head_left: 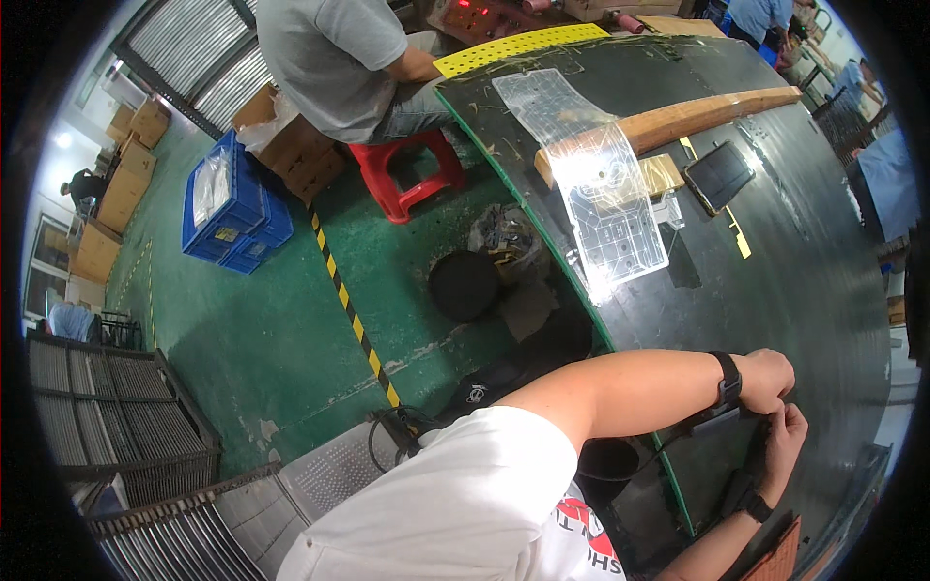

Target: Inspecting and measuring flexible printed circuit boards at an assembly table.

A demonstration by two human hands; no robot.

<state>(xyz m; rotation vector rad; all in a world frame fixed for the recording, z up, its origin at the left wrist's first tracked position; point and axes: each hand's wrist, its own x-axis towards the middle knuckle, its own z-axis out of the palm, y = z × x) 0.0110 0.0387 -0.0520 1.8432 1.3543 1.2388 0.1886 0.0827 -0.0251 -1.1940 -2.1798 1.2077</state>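
My left hand (pixel 765 378) reaches over the dark tabletop at the right, its fingers curled closed. Just below it is my right hand (pixel 783 441), fingers bent and pinched together. The fingertips of both hands meet or nearly meet. Anything between them is hidden or too small to make out. A black strap with a dark box (pixel 712 421) is on my left wrist; another black strap (pixel 756 505) circles the right one. Farther off on the table lie clear sheets with printed line patterns (pixel 620 237), overlapping a long wooden bar (pixel 693 118).
Beside the bar rest a black phone-like device (pixel 719 176) and a yellow strip (pixel 739 237). A yellow perforated strip (pixel 523 48) lies at the table's far edge. A person (pixel 334 68) sits by a red stool (pixel 407 174). Blue crates (pixel 232 208) stand on the green floor.
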